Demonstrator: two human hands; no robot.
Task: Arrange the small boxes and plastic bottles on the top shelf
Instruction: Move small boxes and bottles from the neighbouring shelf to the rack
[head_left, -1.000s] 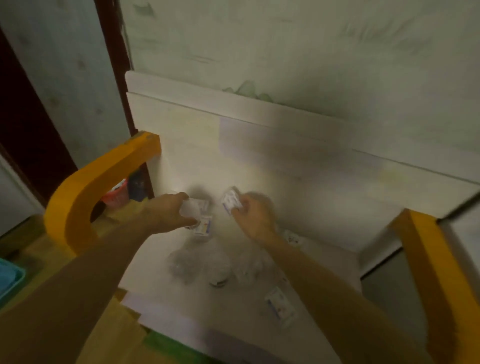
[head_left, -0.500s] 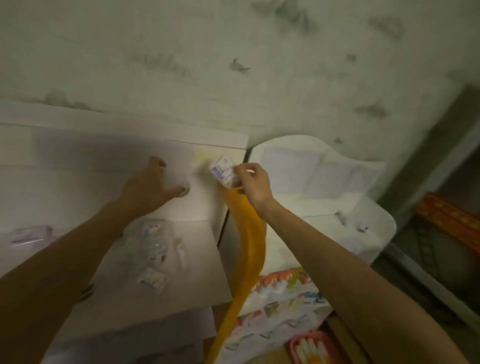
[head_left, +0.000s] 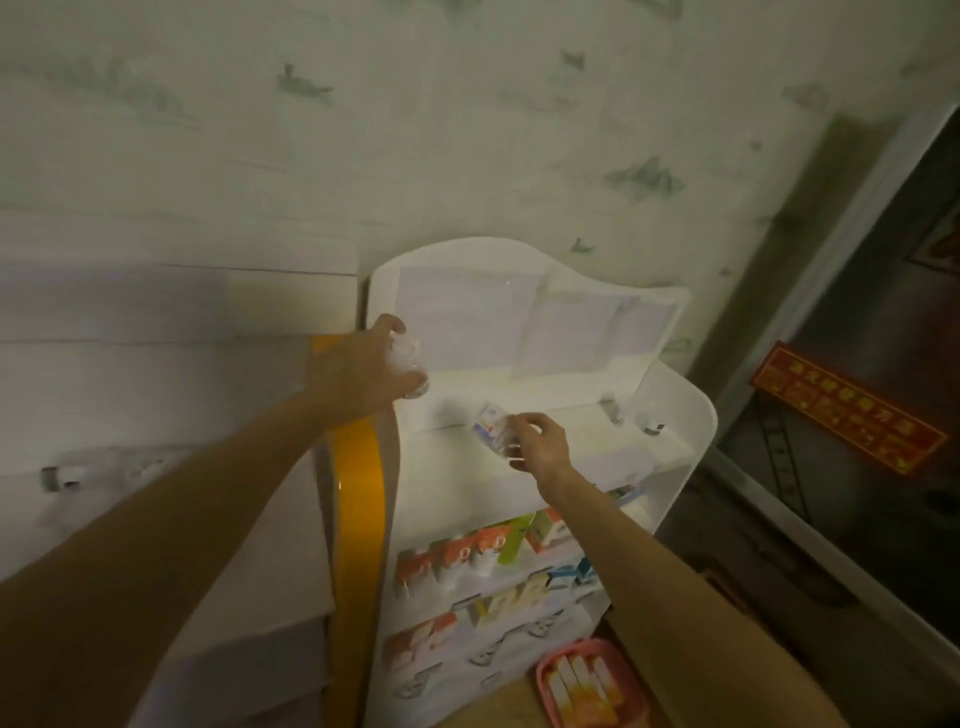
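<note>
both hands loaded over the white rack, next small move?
Probably lower the right hand and set its small box on the top shelf. The box hangs just above that shelf's bare surface, while the left hand, gripping a clear plastic bottle, sits higher at the rack's left edge, so the box is nearest to placing.

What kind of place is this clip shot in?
Probably a storeroom or a small shop's back corner, dimly lit. A white tiered rack stands against a stained wall, its lower shelves packed with colourful small boxes. A pink tray of more goods sits below.
</note>
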